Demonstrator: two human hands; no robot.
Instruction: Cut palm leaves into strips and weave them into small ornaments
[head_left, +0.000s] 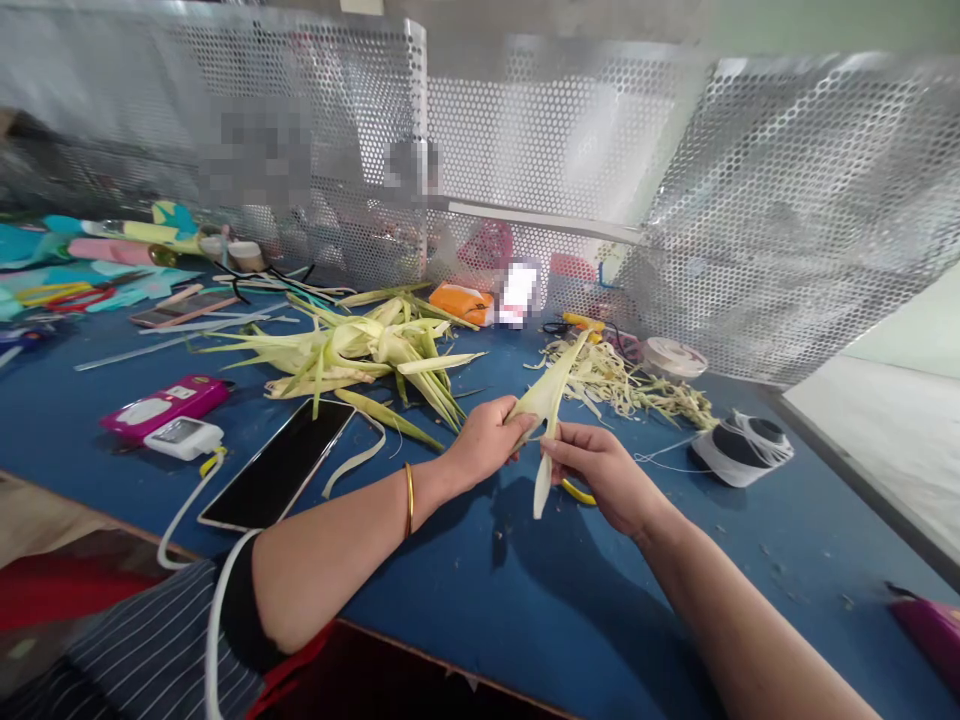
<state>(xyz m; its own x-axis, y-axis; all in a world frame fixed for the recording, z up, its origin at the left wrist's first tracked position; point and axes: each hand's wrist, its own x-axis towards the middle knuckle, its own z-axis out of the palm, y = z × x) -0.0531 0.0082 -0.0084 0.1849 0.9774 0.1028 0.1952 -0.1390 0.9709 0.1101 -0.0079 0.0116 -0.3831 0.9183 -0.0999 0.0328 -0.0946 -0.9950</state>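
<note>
A pale green corn husk (556, 385) is stretched between my two hands above the table. My left hand (491, 437) pinches its broad part between thumb and fingers. With closed fingers my right hand (592, 465) grips a narrow strip on its near side, which hangs down below the fingertips. A yellow curved piece (579, 493) shows under my right hand; what it belongs to is hidden. To the left lies a loose heap of corn husks (360, 345). Thin shredded husk strips (611, 380) are piled just beyond my right hand.
A black phone (281, 465) and a magenta device (169, 408) with a white cable lie at left. A spool of white thread (742, 448) and a tape roll (675, 357) stand at right. An orange packet (461, 302) sits before the perforated metal screen (555, 150).
</note>
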